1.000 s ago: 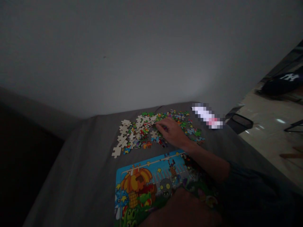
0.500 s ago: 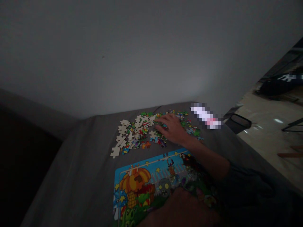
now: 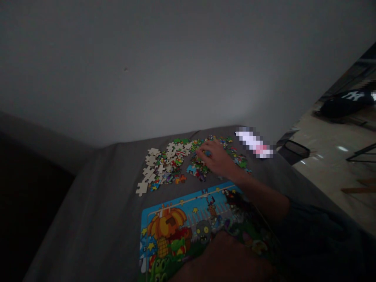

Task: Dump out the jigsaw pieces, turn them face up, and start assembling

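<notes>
My right hand is over the loose jigsaw pieces, its thumb and fingers bent together around a small bluish puzzle piece. Some pieces lie with pale backs up, others with coloured faces up. Nearer to me is a jigsaw board with a cartoon picture of a pumpkin, a grey zombie head and green plants. A brown gap shows in the pumpkin. My left hand is low over the board's front part, dark, with its fingers hidden from view.
A grey cloth covers the surface, which meets a pale wall at the back. A lit phone, blurred out, lies at the right rear. Beyond the right edge are a dark chair-like frame and the shiny floor.
My right hand has shifted slightly right and its fingers have drawn together. A pale-backed piece that lay left of the thumb is gone from there; a blue piece shows instead.
</notes>
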The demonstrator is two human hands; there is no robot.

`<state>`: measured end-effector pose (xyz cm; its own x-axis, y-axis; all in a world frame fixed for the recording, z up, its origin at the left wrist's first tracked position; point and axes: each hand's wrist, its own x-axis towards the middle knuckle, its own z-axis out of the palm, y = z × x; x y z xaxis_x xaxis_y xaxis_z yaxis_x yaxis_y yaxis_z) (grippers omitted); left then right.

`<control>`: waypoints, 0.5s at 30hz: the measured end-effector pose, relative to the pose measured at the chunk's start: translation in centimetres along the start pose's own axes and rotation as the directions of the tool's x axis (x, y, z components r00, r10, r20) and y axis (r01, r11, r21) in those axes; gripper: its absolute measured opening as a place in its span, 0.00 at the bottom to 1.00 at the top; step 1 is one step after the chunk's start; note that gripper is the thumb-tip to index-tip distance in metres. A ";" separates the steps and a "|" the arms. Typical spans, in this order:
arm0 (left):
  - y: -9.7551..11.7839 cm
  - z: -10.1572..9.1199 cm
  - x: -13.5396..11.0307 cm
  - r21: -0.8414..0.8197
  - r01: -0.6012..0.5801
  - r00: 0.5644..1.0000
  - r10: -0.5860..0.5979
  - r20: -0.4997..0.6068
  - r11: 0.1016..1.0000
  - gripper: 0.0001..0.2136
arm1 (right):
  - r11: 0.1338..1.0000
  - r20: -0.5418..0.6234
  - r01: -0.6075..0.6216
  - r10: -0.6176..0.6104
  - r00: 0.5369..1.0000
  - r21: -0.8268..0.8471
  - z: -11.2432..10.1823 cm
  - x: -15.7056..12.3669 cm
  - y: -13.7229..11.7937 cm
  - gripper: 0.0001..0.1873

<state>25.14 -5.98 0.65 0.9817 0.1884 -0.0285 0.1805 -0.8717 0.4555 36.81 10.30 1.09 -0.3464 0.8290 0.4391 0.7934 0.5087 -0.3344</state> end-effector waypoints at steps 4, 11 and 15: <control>0.6 -2.1 0.1 0.024 0.065 0.980 -0.068 0.188 0.998 0.08 | 0.995 -0.008 -0.074 0.073 0.997 -0.066 -0.4 0.2 2.1 0.12; 0.8 -2.6 0.0 -0.013 0.060 0.983 -0.057 0.175 0.998 0.08 | 0.996 0.068 0.035 -0.029 0.997 -0.085 -1.6 0.1 1.5 0.09; 0.6 -2.1 0.0 -0.038 0.079 0.983 -0.072 0.169 0.996 0.08 | 0.986 0.200 0.164 -0.162 0.966 0.003 -2.7 0.1 1.2 0.05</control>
<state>25.16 -5.61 2.77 0.9624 0.1713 -0.2108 0.2551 -0.8363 0.4853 39.08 10.41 2.94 -0.5630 0.7654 0.3116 0.7243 0.6386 -0.2599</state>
